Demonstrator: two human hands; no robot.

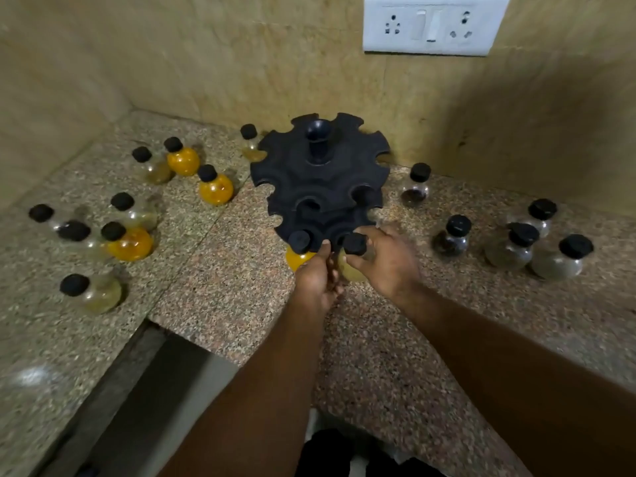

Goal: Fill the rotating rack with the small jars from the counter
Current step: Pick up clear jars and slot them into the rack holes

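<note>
The black rotating rack (320,177) stands on the speckled stone worktop (223,287), close to the back wall. Both your hands are at its lower tier, on the side facing you. Your right hand (387,261) has its fingers curled round a pale jar (348,271) with a black cap, and holds it at the edge of that tier. Just beside it, on its left, an orange jar (296,259) with the same black cap sits at a slot of the lower tier. Your left hand (315,278) reaches up between the two jars with its fingers bent. The picture is blurred here, so I cannot tell if it grips anything.

More capped jars stand loose on the worktop at both sides of the rack. On your left, one orange-filled jar (216,189) is near the rack. On your right, a dark-filled jar (416,187) is the nearest one. A white socket plate (430,25) is on the wall above.
</note>
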